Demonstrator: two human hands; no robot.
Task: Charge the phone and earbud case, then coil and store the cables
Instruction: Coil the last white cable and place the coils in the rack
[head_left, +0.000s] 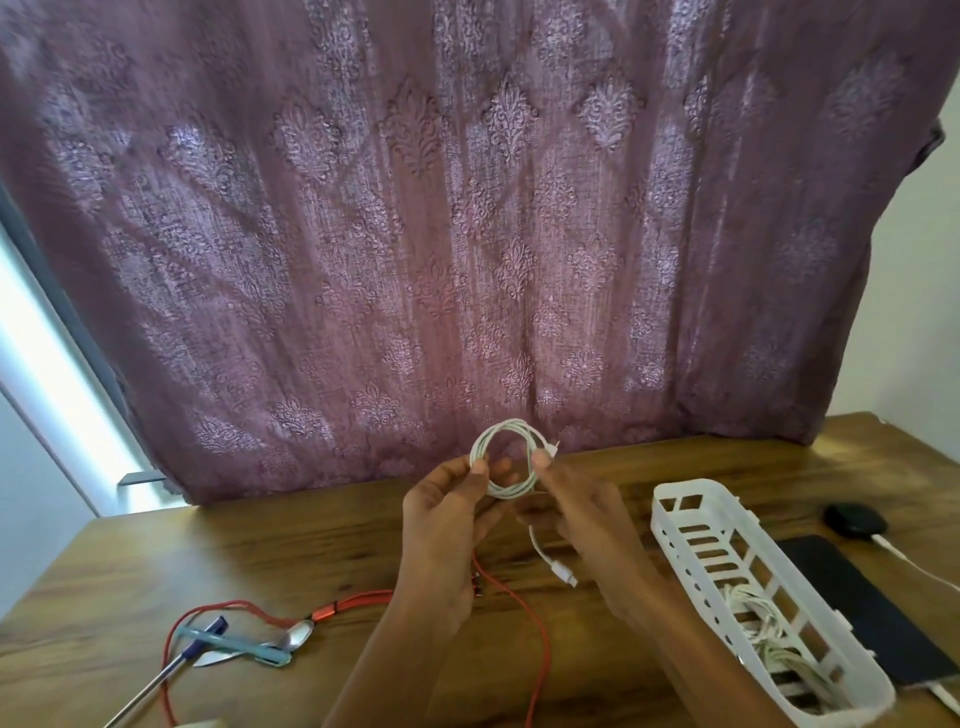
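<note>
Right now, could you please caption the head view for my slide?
Left hand and right hand hold a coiled white cable above the table, beside a white basket.

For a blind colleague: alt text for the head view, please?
A left hand and right hand pinch a coiled white cable above a wooden table. To the right sits a white basket holding more cables, a phone and earbud case beyond it; a red cable lies loose.

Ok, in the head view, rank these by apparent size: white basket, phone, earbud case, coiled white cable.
1. white basket
2. phone, partly hidden behind the basket
3. coiled white cable
4. earbud case
The last two are unsure: the coil is held up nearer the camera.
</note>
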